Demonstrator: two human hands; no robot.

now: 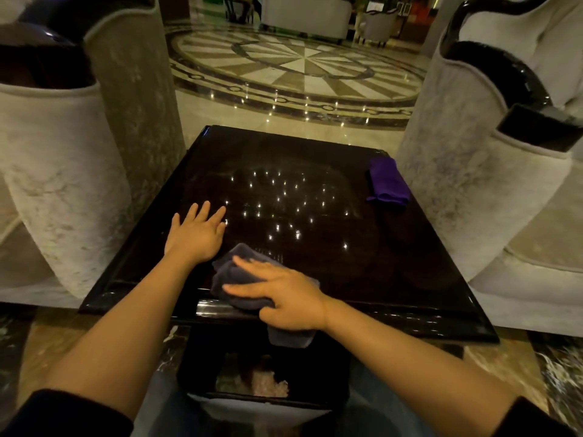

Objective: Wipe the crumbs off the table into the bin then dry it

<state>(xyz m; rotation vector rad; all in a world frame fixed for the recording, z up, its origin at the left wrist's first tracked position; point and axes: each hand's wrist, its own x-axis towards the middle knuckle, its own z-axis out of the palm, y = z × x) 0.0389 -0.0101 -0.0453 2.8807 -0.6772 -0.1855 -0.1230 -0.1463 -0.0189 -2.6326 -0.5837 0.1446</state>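
Two armchairs [79, 159] flank a dark, glossy table [378, 263], one on each side, with patterned marble floor [299, 67] beyond. The table top reflects many ceiling lights; no crumbs can be made out on it at this resolution, so how much debris remains cannot be told. A bin [202, 367] stands on the floor directly below the near edge of the table, between the person's knees, its opening facing up; this placement appears deliberate, so that anything pushed over the edge drops in. Pale matter shows inside it, which may be crumbs or a liner. The right hand [290, 298] lies flat and spread on a grey cloth [233, 275], fingers extended, pressing rather than clenching; the cloth sits at the near edge and part of it hangs over, above the bin. In my judgement this is the end of a sweep toward the bin. The left hand [197, 236] rests open, palm down, empty, on the table just beside the cloth, likely bracing the body. A purple cloth [388, 184], folded, lies untouched at the far right corner, well apart from both hands; it is probably reserved for drying, a step not yet done.
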